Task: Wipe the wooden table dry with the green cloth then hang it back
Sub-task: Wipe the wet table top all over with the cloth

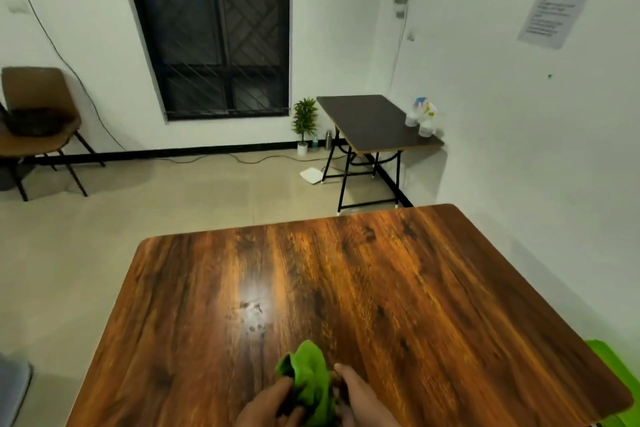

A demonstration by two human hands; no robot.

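Note:
The wooden table [398, 288] fills the lower half of the view, glossy, with small water droplets [254, 317] in the bright reflection near its middle. A bunched green cloth [308, 374] is held above the near edge of the table. My left hand [270, 407] grips its left side and my right hand [363, 402] grips its right side. Both hands are cut off by the bottom of the frame.
A second green object [609, 367] pokes out beyond the table's right edge. A small dark folding table [374, 125] with bottles stands against the right wall. A potted plant [304, 125] sits by the window, and a brown chair [38, 121] at far left.

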